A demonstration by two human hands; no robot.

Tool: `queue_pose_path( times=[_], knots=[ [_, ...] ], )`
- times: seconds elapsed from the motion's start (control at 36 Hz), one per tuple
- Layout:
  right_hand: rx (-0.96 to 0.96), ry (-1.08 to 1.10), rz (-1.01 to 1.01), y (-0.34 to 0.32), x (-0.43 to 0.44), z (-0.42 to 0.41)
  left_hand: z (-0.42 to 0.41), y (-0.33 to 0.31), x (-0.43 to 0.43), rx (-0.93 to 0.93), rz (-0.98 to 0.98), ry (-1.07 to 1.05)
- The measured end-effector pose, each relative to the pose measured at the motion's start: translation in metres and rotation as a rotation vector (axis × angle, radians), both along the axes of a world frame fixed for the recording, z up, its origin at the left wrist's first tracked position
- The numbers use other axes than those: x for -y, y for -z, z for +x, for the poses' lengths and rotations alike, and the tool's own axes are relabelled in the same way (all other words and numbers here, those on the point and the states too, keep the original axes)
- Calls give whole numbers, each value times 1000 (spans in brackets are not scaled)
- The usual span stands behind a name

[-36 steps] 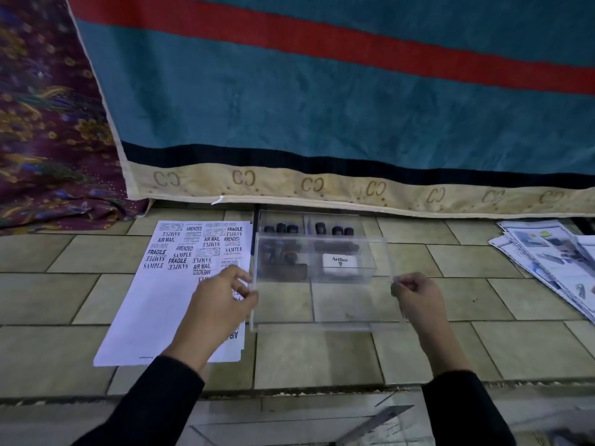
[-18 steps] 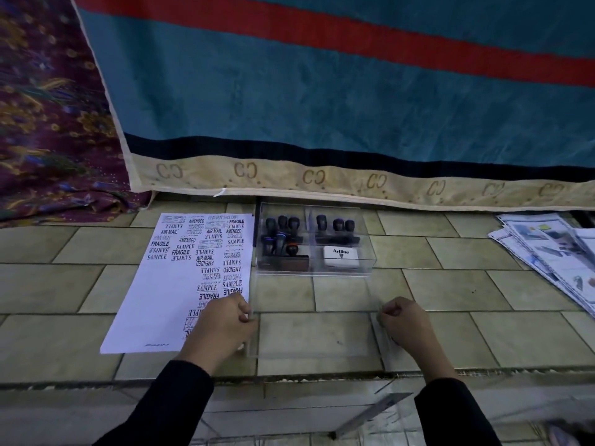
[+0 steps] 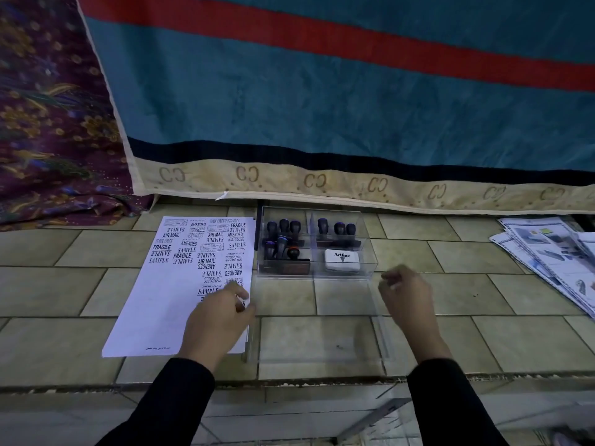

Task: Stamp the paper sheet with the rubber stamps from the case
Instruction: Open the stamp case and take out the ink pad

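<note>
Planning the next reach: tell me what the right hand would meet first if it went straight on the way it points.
The right hand points up-left toward the case. It would probably meet the case's clear front wall first, near the ink pad; depth is unclear.

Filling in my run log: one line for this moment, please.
stage: case opened | lid: flat on floor | left hand: at lid edge | right hand: empty | stamps: in case

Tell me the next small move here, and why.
Probably the right hand reaches into the case for a stamp. The lid lies flat in front of the case, both hands are empty, and the stamps stand exposed beside the paper, which has blank space low down.
</note>
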State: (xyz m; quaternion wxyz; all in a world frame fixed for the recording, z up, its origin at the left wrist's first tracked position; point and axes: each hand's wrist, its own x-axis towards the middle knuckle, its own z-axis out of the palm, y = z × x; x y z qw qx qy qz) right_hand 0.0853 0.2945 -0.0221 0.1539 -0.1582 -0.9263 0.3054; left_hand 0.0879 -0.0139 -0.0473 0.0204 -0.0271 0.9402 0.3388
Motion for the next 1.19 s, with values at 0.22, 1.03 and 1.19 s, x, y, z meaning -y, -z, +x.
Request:
queue_pose_path(
  times=[0.22,1.03,1.19],
  knots=[
    [89,-222,213,-38,36,-79,-31,6,4,-312,-93,-26],
    [432,-485,241,-30,28,-122,-39,41,10,-265,-10,-65],
    [51,-371,47,-46,34,-106,-50,25,19,-62,345,-135]
  ],
)
